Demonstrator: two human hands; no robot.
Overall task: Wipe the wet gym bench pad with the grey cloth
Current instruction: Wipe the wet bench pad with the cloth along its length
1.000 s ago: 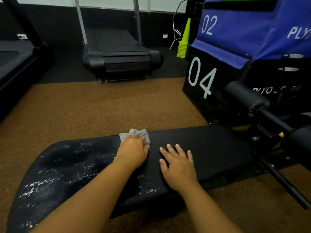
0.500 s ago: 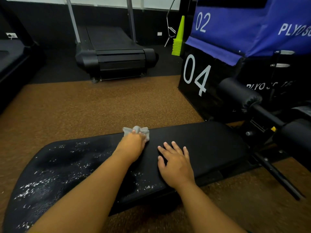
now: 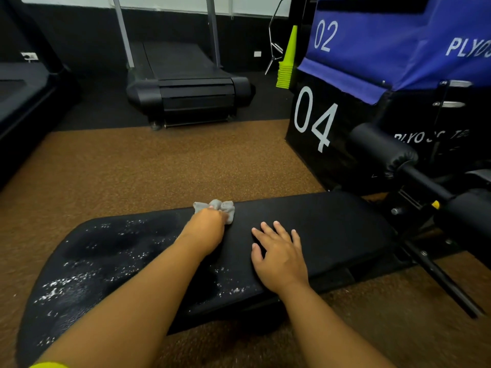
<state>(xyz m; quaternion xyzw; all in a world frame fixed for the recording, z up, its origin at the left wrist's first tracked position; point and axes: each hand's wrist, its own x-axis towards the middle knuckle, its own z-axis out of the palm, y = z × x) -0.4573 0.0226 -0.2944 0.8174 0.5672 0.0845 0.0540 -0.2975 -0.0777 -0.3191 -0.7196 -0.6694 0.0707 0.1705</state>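
We see the left hand [image 3: 210, 229] bunched over the grey cloth [image 3: 216, 208] at the far edge of the gym bench pad [image 3: 332, 229]; its fingers are hidden, so most of the cloth is covered. Right hand [image 3: 279, 256] lies flat, fingers spread, on the dry part. Water droplets [image 3: 87, 266] speckle the pad's left end. Plyo box [image 3: 332, 123] is cut off at right.
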